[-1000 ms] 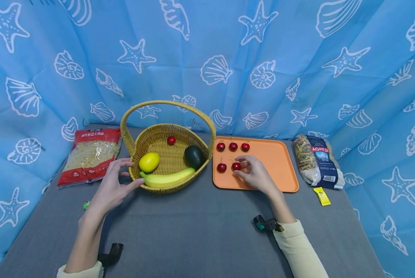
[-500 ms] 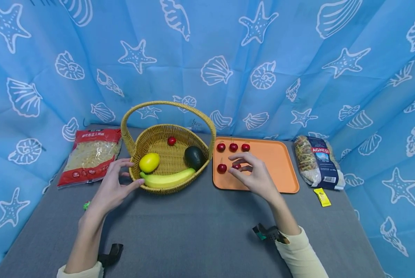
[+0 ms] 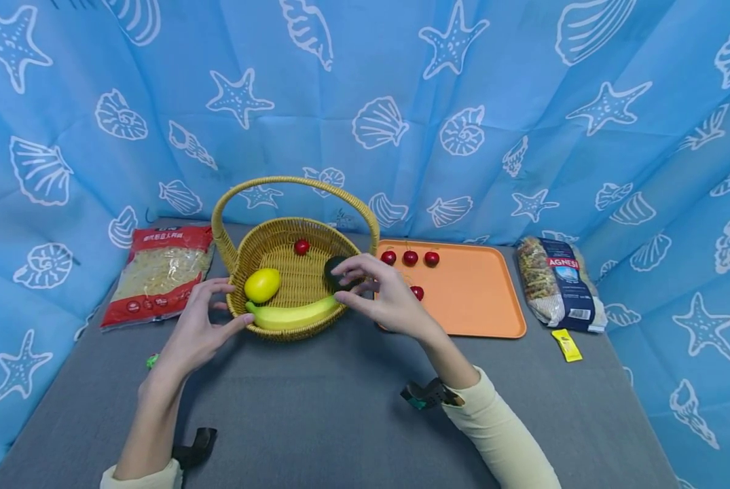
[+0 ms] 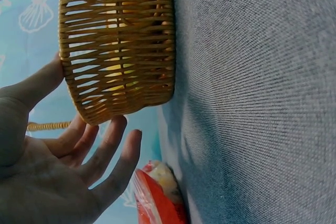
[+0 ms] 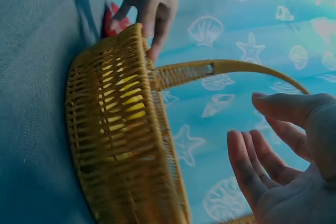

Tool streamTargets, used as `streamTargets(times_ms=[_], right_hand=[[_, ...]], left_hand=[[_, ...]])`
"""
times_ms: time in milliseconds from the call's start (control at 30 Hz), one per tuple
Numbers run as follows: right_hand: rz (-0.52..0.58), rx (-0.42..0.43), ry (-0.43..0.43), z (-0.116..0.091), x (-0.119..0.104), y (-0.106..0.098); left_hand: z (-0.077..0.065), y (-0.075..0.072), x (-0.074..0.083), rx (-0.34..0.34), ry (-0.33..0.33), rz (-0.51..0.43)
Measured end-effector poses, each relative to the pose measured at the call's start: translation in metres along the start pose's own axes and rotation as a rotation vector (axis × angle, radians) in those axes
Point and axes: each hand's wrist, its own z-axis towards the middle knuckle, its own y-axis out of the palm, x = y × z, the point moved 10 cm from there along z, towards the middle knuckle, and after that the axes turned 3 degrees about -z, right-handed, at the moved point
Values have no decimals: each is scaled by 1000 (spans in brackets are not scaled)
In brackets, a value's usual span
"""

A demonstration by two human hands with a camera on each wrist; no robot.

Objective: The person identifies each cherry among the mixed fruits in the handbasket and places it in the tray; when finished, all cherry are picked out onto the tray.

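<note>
A wicker basket (image 3: 291, 224) holds a lemon (image 3: 262, 285), a banana (image 3: 297, 314), a dark avocado (image 3: 335, 273) and a red cherry (image 3: 301, 246). My left hand (image 3: 202, 329) holds the basket's left end, its thumb at the front rim and fingers along the side. Over the basket's right rim hovers my right hand (image 3: 383, 295), partly covering the avocado. In the right wrist view its thumb and fingers stand apart with nothing between them. On the orange tray (image 3: 475, 292) lie several cherries (image 3: 410, 258); the hand hides part of the tray's left side.
A red pasta bag (image 3: 163, 272) lies left of the basket. Right of the tray are another pasta bag (image 3: 561, 282) and a small yellow packet (image 3: 566, 345). A small green object (image 3: 152, 360) sits near my left forearm. A blue curtain (image 3: 365, 102) encloses the table.
My right hand has let go of a cherry on the tray, lifted, and moved left to the basket's right rim. That cherry stays on the tray. My left hand has not moved.
</note>
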Motion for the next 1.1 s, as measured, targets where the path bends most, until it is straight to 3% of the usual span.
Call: streamTargets(times_ms=[233, 567, 833, 1100], right_hand=[[44, -79, 41, 47, 14, 31], [-72, -97, 161, 104, 43, 54], [-97, -95, 319, 128, 72, 67], [-80, -120, 462, 135, 91, 79]], left_hand=[[0, -1, 0, 0, 15, -4], [0, 0, -1, -11, 8, -11], [0, -1, -1, -10, 7, -3], [0, 0, -1, -15, -1, -5]])
